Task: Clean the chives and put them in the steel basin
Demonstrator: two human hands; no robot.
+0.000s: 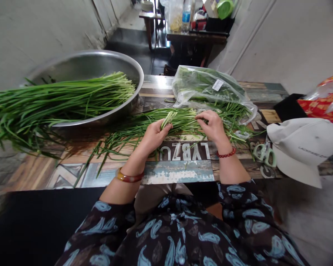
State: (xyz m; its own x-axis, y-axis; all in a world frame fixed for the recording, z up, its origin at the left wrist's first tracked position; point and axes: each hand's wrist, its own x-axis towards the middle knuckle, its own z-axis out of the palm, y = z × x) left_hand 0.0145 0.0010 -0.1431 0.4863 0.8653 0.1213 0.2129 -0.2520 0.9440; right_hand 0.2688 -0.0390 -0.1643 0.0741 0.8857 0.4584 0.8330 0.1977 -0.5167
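Note:
My left hand point(156, 133) is closed around a small bunch of garlic chives point(170, 119), whose pale cut ends stick up past the thumb. To its right, my right hand point(211, 125) is pinched at the fingertips, close to the pale ends of the chives lying on the table. What those fingertips hold, if anything, is too small to make out. A loose pile of chives point(138, 123) spreads across the wooden table point(180, 171) beneath and behind both hands. More of them fill a clear plastic bag point(222, 85) beyond my right hand.
A large steel basin point(100, 57) at the left holds a thick heap of chives, leaves hanging over its rim. Green-handled scissors point(266, 155) and a pale cap point(303, 146) lie at the right, before a red plastic package point(326, 101). Farther back, a small table point(197, 38) carries a bottle point(186, 16).

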